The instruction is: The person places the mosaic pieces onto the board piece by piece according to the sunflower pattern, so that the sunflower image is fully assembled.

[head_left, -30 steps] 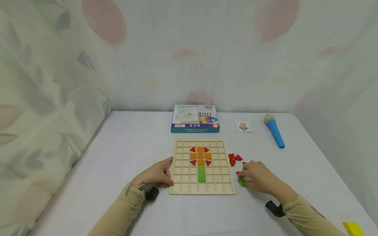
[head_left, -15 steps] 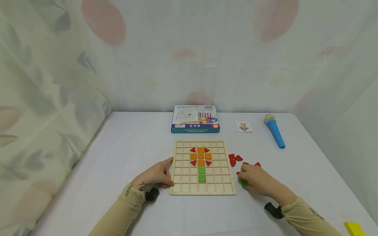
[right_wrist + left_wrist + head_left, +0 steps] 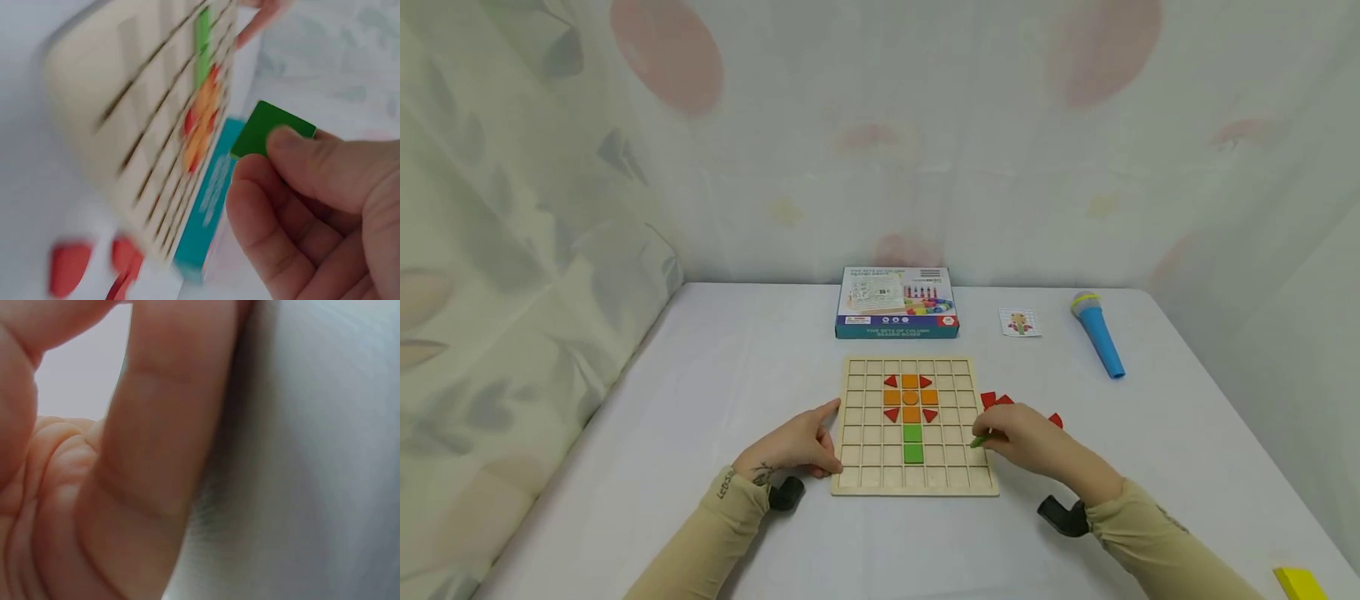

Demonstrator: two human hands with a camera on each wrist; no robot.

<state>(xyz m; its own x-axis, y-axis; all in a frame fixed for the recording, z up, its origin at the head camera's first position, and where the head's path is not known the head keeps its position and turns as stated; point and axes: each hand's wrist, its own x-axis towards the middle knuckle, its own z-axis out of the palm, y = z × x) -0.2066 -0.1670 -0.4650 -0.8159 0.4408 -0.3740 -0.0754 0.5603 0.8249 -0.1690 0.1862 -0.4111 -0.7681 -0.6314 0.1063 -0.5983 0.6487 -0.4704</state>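
Note:
My right hand (image 3: 1026,437) pinches a green square tile (image 3: 257,128) between thumb and fingertips, over the right edge of the wooden grid board (image 3: 871,477). On the board, orange squares (image 3: 891,398) form a cross around an orange round piece (image 3: 910,398), with red triangles (image 3: 929,415) at its corners. Two green squares (image 3: 913,453) run down below it. At the board's left edge my left hand (image 3: 793,443) rests with index finger and thumb spread apart against the side. Its fingers fill much of the left wrist view.
Loose red pieces (image 3: 988,400) lie right of the board, some hidden by my right hand. Behind stand a flat printed box (image 3: 897,331), a small pattern card (image 3: 1019,322) and a blue toy microphone (image 3: 1099,337). A yellow block (image 3: 1298,583) sits at the front right.
My right hand has picked up the green square from among the loose red pieces and moved it left to the board's edge. My left hand stays in place.

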